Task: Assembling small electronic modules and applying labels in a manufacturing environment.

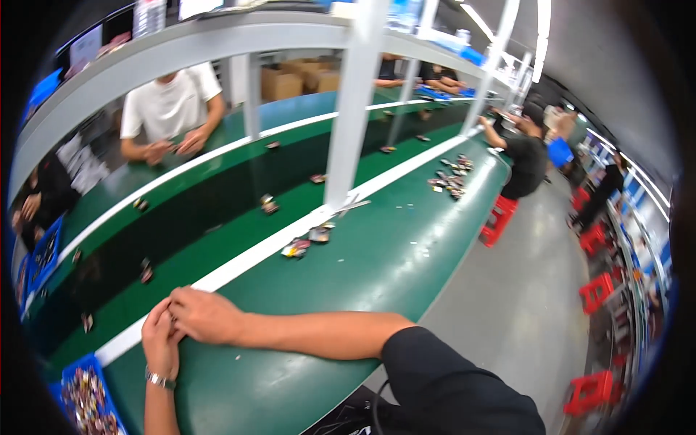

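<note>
My left hand (161, 343) and my right hand (206, 316) meet over the near edge of the green table (304, 377), beside the white rail (230, 268). Fingers of both are closed and pressed together at the tips. Whatever they pinch between them is too hidden to name. A metal-banded watch (160, 379) is on my left wrist. Nearest to the left hand stands a blue bin (93, 360) full of small multicoloured parts. Farther along the table, past my right hand, lie a few small black, yellow and red parts (296, 249).
Behind the rail, a green conveyor belt (217, 254) carries scattered small parts. A white post (351, 109) rises beside it, with scissors (353, 206) at its foot. A larger parts pile (453, 177) lies farther right. Co-workers sit around; red stools (591, 391) line the aisle.
</note>
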Tool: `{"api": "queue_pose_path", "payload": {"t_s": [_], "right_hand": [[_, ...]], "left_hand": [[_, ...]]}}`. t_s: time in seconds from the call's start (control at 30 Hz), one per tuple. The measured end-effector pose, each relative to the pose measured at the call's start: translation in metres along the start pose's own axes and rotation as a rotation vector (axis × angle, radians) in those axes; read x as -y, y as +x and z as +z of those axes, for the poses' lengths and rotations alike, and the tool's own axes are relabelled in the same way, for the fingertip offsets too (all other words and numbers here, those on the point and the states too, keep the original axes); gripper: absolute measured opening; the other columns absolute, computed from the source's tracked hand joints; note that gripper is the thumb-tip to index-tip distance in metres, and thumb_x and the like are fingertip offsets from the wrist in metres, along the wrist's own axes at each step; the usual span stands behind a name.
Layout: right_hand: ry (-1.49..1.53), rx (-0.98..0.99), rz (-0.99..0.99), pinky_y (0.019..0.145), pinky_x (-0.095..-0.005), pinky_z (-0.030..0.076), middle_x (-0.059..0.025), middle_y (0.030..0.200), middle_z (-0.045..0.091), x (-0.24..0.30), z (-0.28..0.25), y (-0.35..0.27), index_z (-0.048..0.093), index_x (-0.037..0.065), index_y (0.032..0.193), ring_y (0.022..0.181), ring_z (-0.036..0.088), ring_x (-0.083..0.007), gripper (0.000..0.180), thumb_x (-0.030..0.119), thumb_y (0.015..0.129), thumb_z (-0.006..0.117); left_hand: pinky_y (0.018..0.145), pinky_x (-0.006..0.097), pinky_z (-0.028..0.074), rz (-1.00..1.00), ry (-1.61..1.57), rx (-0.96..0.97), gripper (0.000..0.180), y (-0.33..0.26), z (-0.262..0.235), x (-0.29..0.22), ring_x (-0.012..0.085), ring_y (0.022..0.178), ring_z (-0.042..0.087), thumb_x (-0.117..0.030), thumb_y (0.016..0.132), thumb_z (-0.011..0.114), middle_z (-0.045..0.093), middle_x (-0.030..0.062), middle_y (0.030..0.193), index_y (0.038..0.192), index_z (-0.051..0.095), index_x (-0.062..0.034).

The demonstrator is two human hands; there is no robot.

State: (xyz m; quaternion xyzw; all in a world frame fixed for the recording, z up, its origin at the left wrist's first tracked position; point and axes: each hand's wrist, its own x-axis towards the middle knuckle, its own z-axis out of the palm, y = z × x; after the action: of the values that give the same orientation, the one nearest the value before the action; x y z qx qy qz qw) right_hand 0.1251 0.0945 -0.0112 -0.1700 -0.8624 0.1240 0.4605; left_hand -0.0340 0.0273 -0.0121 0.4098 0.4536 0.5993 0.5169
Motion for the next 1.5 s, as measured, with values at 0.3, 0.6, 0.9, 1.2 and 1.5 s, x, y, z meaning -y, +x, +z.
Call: {"api": "queue_pose_path", "payload": {"t_s": [0.3, 0.6, 0.9, 1.2, 1.5], "right_hand": [[-0.412, -0.105, 0.382, 0.080, -0.0443, 0.054, -0.0201, 0.097, 0.058, -0.135, -0.045, 0.048, 0.064, -0.002, 0.077, 0.091, 0.060, -0.0364, 0.008, 0.002, 0.071, 0.062], [-0.846, -0.087, 0.755, 0.091, -0.0442, 0.045, -0.0128, 0.112, 0.057, -0.168, -0.145, 0.025, 0.062, 0.002, 0.109, 0.107, 0.053, -0.0291, 0.050, 0.038, 0.078, 0.077], [-0.682, -0.080, 0.949, 0.094, -0.0387, 0.051, -0.0169, 0.110, 0.062, -0.228, -0.161, -0.014, 0.059, 0.001, 0.109, 0.111, 0.057, -0.0324, 0.047, 0.021, 0.075, 0.082], [-0.070, -0.218, 0.267, 0.081, -0.0438, 0.046, -0.0176, 0.087, 0.062, -0.120, -0.076, 0.050, 0.063, 0.004, 0.083, 0.089, 0.055, -0.0388, 0.030, 0.010, 0.055, 0.068], [0.335, 0.141, -0.104, 0.087, -0.0440, 0.045, -0.0157, 0.101, 0.060, -0.025, 0.004, 0.034, 0.062, 0.006, 0.106, 0.098, 0.053, -0.0361, 0.050, 0.019, 0.061, 0.077]], "left_hand": [[0.092, 0.036, 0.053, 0.023, 0.018, 0.042, 0.054, 0.014, 0.015, 0.004, 0.0265, 0.116, 0.061, -0.027, 0.100, 0.052, 0.047, 0.0200, 0.145, 0.144, 0.037, 0.0016], [0.089, 0.032, 0.054, -0.001, 0.070, 0.063, 0.051, 0.015, 0.011, 0.008, 0.0244, 0.110, 0.063, -0.024, 0.099, 0.054, 0.053, 0.0198, 0.137, 0.141, 0.041, 0.0023], [0.089, 0.034, 0.053, -0.015, 0.084, 0.081, 0.036, 0.006, 0.032, -0.013, 0.0266, 0.102, 0.064, -0.010, 0.099, 0.054, 0.061, 0.0220, 0.121, 0.131, 0.048, 0.0051], [0.101, 0.041, 0.046, -0.052, 0.157, 0.106, 0.050, 0.010, 0.007, -0.009, 0.0318, 0.115, 0.058, -0.027, 0.102, 0.048, 0.053, 0.0258, 0.135, 0.139, 0.041, 0.0062], [0.099, 0.036, 0.048, -0.004, -0.127, 0.123, 0.049, 0.024, -0.076, 0.015, 0.0199, 0.115, 0.058, -0.026, 0.098, 0.056, 0.057, 0.0111, 0.131, 0.139, 0.045, -0.0021]]}}
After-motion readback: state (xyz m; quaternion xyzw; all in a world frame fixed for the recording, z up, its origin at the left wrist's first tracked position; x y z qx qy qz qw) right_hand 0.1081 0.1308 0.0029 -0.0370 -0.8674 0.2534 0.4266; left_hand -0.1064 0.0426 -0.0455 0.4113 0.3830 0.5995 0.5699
